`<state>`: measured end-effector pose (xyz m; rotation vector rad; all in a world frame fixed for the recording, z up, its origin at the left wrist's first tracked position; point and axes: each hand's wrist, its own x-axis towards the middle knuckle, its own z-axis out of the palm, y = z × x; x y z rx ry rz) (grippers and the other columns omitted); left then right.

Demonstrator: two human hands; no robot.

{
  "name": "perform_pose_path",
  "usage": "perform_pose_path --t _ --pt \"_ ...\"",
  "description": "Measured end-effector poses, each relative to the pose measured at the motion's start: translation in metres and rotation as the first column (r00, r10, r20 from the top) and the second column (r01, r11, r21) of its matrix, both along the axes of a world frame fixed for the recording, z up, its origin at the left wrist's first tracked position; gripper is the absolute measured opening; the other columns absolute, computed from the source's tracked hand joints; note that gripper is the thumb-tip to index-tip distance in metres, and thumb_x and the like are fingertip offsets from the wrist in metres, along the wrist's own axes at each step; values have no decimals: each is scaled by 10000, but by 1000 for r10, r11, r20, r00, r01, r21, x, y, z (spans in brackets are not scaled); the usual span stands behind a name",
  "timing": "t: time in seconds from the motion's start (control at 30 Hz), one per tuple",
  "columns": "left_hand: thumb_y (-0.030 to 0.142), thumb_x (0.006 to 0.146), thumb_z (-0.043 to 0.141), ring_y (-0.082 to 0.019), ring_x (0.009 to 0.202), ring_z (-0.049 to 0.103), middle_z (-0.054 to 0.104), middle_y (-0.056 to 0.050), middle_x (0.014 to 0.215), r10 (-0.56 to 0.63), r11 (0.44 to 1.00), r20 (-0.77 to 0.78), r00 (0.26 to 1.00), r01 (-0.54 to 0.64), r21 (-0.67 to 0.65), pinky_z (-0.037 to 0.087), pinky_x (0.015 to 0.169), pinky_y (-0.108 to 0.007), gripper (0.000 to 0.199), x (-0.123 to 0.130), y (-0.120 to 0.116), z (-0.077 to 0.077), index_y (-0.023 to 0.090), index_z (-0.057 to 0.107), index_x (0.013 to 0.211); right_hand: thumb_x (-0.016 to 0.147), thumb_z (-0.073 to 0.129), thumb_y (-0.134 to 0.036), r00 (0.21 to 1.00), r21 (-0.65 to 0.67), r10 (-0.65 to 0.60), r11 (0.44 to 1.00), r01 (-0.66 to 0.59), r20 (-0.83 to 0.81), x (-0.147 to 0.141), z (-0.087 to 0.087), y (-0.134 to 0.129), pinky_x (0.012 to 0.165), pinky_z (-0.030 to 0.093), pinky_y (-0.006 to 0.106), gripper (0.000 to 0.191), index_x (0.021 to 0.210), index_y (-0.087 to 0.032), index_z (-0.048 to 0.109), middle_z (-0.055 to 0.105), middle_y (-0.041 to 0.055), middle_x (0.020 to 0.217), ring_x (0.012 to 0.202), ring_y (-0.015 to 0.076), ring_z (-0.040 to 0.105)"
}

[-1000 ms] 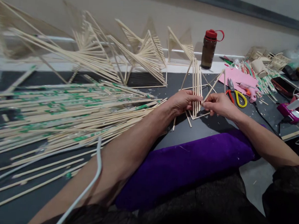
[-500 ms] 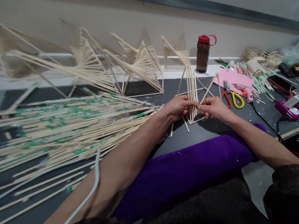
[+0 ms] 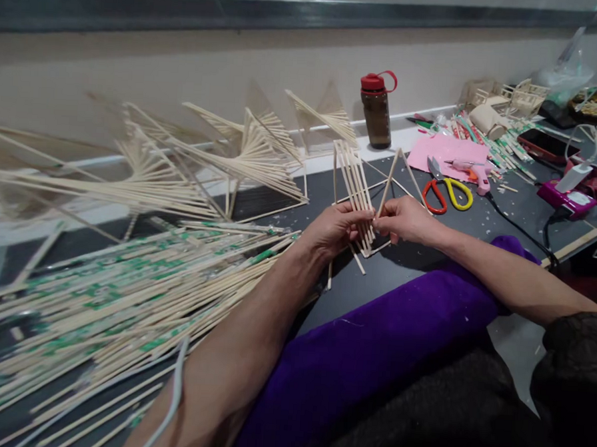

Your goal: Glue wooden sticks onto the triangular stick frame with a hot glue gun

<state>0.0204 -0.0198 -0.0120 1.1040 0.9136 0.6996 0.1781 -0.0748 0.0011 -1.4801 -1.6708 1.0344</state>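
Observation:
A small frame of wooden sticks [image 3: 354, 173] stands on the dark table before me, with several sticks side by side forming a slanted panel. My left hand [image 3: 339, 227] is closed around the lower part of that panel, thumb across the front. Close beside it, my right hand [image 3: 403, 219] pinches at the panel's right edge, near the foot of a slanting stick [image 3: 389, 178]; exactly what its fingertips grip is partly hidden. Thin sticks form triangles at the back and right of the frame.
Long sticks, some in green-printed wrappers [image 3: 126, 274], cover the left. Finished-looking twisted stick models [image 3: 252, 148] line the wall. A red-lidded bottle [image 3: 377, 114], scissors [image 3: 445, 188], a pink glue gun [image 3: 474, 171] and its cable lie to the right. Purple cloth [image 3: 372, 347] lies along the front edge.
The camera view has turned and tilted, so everything sits further left and mostly lower. Both hands keep nearly the same hold on the stick frame.

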Motion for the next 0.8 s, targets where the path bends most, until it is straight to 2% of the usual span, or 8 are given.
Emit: perform_pose_path --t 0.1,0.3,0.4,0.47,0.57,0.67,0.73,0.8 --pt "150 587 817 -94 490 587 645 1 563 -3 1000 -1 1000 2 -9 476 482 -188 202 1 -1 2 128 653 702 783 595 -166 1000 -1 -3 1000 3 6 -1 0 1 437 366 190 151 634 -141 592 582 -12 551 437 81 565" --pt "130 563 822 -69 464 527 617 10 549 4 1000 -1 1000 -4 -19 394 423 -166 198 2 -4 4 126 653 668 793 607 -132 1000 -13 -14 1000 15 9 -2 5 0 419 360 187 180 615 -139 589 571 -17 522 415 78 557" --pt "134 583 815 -68 474 511 611 17 554 24 1000 -2 1000 -24 -13 413 452 -181 178 1 -3 2 144 662 673 850 621 -234 1000 -62 -16 998 16 -10 3 10 -7 381 344 182 235 637 -136 603 616 1 569 405 71 552" --pt "137 590 817 -73 486 513 611 18 554 28 1000 1 1000 -28 -13 426 470 -189 177 0 -3 1 156 659 669 861 633 -294 1000 -45 -30 999 29 -10 9 17 -15 375 336 176 283 632 -130 614 627 7 568 397 63 543" --pt "155 566 842 -82 507 537 635 9 581 22 1000 1 1000 -22 -20 448 486 -195 218 -1 -2 1 157 659 683 849 648 -273 997 106 -57 992 62 -43 20 38 -29 405 349 153 280 611 -128 617 611 -19 534 387 38 519" --pt "192 513 873 -86 513 552 652 -2 606 20 999 -8 1000 -20 -31 447 466 -187 283 -2 -2 1 142 674 709 869 612 -230 986 290 -67 951 109 -151 29 73 -31 412 349 130 242 645 -139 624 607 -47 547 389 19 508" --pt "217 485 884 -83 496 541 645 -2 594 23 999 -14 1000 -24 -29 422 435 -180 308 -2 -3 1 134 678 698 853 623 -204 975 417 -68 896 153 -213 33 96 -19 375 317 132 228 631 -155 612 602 -44 541 397 28 507" --pt "234 473 887 -77 485 531 640 -5 584 35 999 -17 999 -35 -17 390 413 -170 315 -3 -4 2 125 681 686 839 623 -175 972 490 -25 860 140 -233 35 113 4 370 322 156 207 633 -164 603 599 -27 554 427 43 510"
